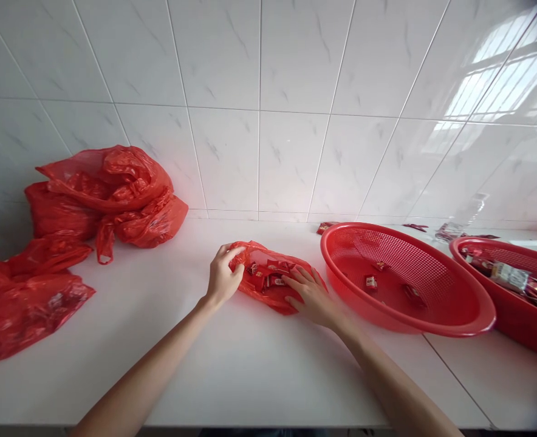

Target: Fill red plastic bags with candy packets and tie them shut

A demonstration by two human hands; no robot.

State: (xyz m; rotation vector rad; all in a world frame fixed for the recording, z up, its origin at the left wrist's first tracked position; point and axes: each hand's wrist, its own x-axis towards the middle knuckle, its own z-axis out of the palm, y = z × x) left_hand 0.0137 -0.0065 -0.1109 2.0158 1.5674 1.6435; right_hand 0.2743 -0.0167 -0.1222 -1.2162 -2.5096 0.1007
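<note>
In the middle of the white counter lies a red plastic bag (pixel 275 302), its mouth spread wide. Several small red wrapped packets (pixel 271 276) show inside it. My left hand (pixel 223 274) grips the bag's left rim, thumb and fingers closed on the plastic. On the right side of the opening rests my right hand (pixel 311 296), palm down with its fingers stretched over the packets and the bag's edge. Just right of that hand stands a red plastic basket (pixel 405 243) with a perforated wall; a few similar packets (pixel 371 283) lie on its bottom.
A second red basket (pixel 519 303) at the far right holds many wrapped items. Knotted red bags (pixel 31 303) and a larger heap of red bags (pixel 109 200) sit at the left. A red packet (pixel 325 227) lies behind the near basket, by the tiled wall (pixel 291 158).
</note>
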